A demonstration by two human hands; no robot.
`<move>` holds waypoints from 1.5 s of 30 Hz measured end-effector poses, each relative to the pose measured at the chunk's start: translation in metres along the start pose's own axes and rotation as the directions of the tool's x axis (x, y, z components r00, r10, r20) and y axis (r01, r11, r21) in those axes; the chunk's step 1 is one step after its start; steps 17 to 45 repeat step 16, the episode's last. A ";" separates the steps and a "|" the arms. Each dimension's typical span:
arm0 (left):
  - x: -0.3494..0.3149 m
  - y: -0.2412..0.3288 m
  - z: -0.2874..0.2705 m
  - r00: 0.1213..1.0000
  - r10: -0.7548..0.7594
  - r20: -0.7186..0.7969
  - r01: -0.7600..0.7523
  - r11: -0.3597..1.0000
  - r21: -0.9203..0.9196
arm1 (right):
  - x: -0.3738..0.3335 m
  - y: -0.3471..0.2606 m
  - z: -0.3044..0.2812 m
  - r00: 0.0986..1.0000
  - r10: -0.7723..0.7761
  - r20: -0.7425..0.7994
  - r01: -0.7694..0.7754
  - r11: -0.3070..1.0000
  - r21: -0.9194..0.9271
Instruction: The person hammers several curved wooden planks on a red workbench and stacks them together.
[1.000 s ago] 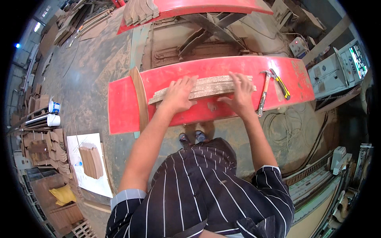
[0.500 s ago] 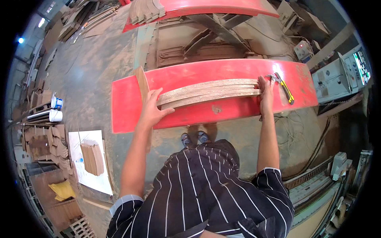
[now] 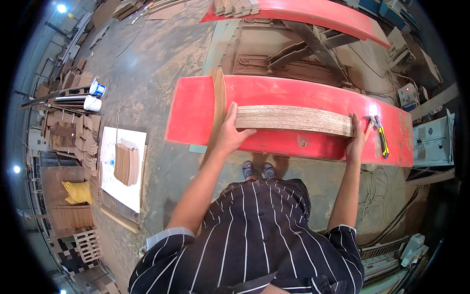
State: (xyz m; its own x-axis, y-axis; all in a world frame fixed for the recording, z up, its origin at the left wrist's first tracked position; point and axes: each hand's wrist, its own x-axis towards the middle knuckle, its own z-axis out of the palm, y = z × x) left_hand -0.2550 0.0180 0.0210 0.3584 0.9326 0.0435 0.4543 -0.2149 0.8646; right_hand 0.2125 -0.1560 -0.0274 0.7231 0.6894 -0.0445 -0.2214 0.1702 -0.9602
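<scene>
Between my hands is a stack of several curved wooden strips (image 3: 293, 119) with pale, rough faces, held over the red tabletop (image 3: 196, 108). My left hand (image 3: 231, 137) clasps the stack's left end, its thumb along the near side. At the other end my right hand (image 3: 356, 139) presses against the strips, its fingers partly hidden. A single curved wooden strip (image 3: 218, 105) lies crosswise on the tabletop just left of my left hand. Right of my right hand rest a claw hammer (image 3: 372, 123) and a yellow-and-black tool (image 3: 382, 139).
A second red table (image 3: 313, 14) stands beyond, with stacked wooden pieces (image 3: 236, 7) on it. On the floor at left lies a white board (image 3: 134, 193) bearing a pile of curved pieces (image 3: 126, 164). Buckets (image 3: 92, 103) stand farther left. Cables (image 3: 374, 188) run along the floor at right.
The strips, slightly fanned and uneven before, now sit closer together with their ends more even between my hands. The whole view has shifted, so the table appears farther right.
</scene>
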 end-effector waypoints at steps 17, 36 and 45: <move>-0.005 -0.016 0.004 0.998 -0.043 -0.043 0.040 0.996 -0.077 | -0.024 -0.054 0.057 0.798 -0.335 0.501 0.601 0.390 -0.697; -0.005 -0.016 0.004 0.998 -0.043 -0.043 0.040 0.996 -0.077 | -0.024 -0.054 0.057 0.798 -0.335 0.501 0.601 0.390 -0.697; -0.005 -0.016 0.004 0.998 -0.043 -0.043 0.040 0.996 -0.077 | -0.024 -0.054 0.057 0.798 -0.335 0.501 0.601 0.390 -0.697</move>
